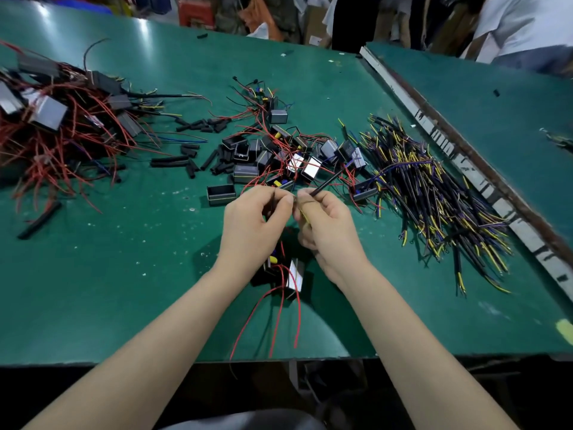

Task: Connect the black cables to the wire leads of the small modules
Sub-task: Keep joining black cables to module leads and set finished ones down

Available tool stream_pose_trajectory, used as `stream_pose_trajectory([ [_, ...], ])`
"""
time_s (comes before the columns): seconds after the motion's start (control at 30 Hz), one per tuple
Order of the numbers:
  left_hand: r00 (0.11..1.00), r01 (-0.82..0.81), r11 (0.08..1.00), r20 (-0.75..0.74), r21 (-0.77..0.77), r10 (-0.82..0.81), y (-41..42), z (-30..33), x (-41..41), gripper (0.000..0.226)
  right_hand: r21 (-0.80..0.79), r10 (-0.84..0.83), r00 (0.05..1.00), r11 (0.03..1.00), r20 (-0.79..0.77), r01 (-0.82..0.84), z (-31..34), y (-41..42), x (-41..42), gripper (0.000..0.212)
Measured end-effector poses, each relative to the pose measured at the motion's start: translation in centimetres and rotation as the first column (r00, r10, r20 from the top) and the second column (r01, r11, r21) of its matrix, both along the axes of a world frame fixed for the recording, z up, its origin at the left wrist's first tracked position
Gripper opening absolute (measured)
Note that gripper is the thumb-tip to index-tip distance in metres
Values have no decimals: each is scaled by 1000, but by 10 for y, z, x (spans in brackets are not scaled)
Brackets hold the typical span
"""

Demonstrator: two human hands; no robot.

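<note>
Black cable (325, 184) pinched in right hand (325, 231), stripped end angled toward left hand (251, 225), which pinches a thin wire lead; ends held tip to tip, probably for joining. Module (293, 276) hanging below wrists over green table (124, 274). Cable stock (434, 193) heaped right, within reach.

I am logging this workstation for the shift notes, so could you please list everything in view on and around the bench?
Table: one, green, fills the view.
Black cables: a large pile, yellow and purple leads, right.
Small modules: many, black and grey, red leads, centre.
Finished assemblies: a heap, red wires, far left.
Black sleeve pieces: many, scattered centre-left.
Module: one, red leads, below the hands.
Second table: one, green, right.
Person: one, white top, far right.
Left hand: pinches a wire.
Right hand: holds a black cable.
</note>
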State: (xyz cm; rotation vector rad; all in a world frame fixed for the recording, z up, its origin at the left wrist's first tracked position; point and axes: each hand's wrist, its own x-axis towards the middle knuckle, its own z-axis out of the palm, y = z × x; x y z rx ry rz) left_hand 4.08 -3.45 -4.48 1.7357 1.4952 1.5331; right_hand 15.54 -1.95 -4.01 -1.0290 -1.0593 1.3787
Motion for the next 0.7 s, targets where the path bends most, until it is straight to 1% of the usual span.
stream_pose_trajectory([
  [0.1, 998, -1, 999, -69, 32, 3, 0, 0, -2, 16, -26, 5, 999, 1000, -33, -6, -1, 1, 0, 8],
  [0.23, 990, -20, 997, -135, 72, 30, -1, -1, -1, 14, -37, -3, 1000, 999, -19, 2, -1, 1, 1, 7],
  [0.3, 996, -26, 999, -87, 44, 30, -1, 0, 0, 13, -38, -3, 1000, 999, -14, 3, 0, 1, 2, 7],
  [0.4, 997, 18, 998, 82, -68, -12, 1, 0, -1, 20, 15, 10, 1000, 1000, 14, -10, 1, 0, 2, 7],
  [0.53, 960, 157, 970, 257, -184, -106, 5, 0, -7, 19, 137, -44, 972, 990, 229, 12, -1, -3, 4, 5],
  [0.6, 951, 182, 964, 284, -195, -122, 6, -1, -8, 17, 191, -66, 956, 981, 285, 10, 0, -4, 5, 6],
  [0.7, 949, 199, 964, 282, -174, -145, 5, -1, -7, 18, 197, -65, 957, 980, 284, 8, 1, -3, 7, 6],
])
